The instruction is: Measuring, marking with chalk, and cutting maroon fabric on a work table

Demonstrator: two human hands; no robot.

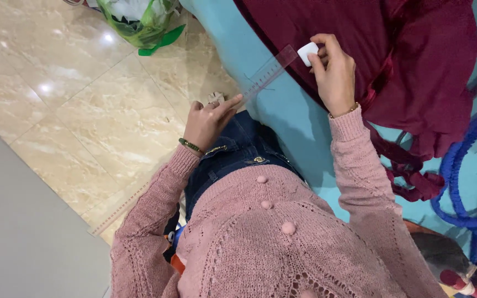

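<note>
My left hand point(210, 118) pinches the near end of a clear plastic ruler point(269, 72) that slants up across the edge of a light blue table point(293, 118). My right hand point(335, 72) grips a small white piece of chalk point(307, 53) at the ruler's far end, on dark maroon fabric point(415, 60) spread over the table. Both arms wear pink knitted sleeves. A green bracelet sits on the left wrist.
A green plastic bag point(139, 22) with white contents lies on the beige marble floor point(84, 105) at top left. Blue cord point(465, 182) loops at the right edge of the table. A grey surface point(23, 221) fills the lower left.
</note>
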